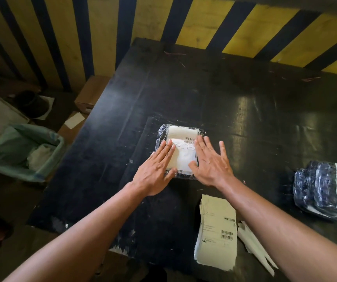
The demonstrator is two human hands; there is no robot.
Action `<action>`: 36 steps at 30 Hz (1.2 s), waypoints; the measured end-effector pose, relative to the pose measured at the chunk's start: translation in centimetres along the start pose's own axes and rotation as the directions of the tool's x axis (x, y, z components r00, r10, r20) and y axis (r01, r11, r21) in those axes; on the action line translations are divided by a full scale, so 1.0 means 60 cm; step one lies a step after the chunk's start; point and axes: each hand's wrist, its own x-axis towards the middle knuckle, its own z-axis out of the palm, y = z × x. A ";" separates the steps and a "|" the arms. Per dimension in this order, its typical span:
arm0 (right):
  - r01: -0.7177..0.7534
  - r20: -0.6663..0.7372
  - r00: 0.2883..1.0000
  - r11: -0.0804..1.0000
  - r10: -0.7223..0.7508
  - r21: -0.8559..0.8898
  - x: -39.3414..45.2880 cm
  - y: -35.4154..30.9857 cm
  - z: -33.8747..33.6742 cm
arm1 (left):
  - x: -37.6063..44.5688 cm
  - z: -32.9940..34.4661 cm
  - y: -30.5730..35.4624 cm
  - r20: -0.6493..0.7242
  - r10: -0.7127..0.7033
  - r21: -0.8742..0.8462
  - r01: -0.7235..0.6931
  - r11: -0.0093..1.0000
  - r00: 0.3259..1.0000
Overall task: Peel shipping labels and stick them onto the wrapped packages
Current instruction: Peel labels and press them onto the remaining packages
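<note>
Black table (244, 94), both hands flat on barcoded label (181, 153), wrapped package (162, 132)

Both forearms are bare, with no sleeves showing. The hands (153, 171) wear no gloves, rings or watch.

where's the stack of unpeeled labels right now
In the head view the stack of labels lies at the table's near edge, just inside the right forearm, with backing strips to its right.
</note>
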 end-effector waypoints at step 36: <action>0.002 -0.139 0.990 0.987 0.021 0.160 -0.094 -0.067 0.082 | -0.049 0.033 0.027 0.031 0.243 0.225 -0.243 0.943 0.970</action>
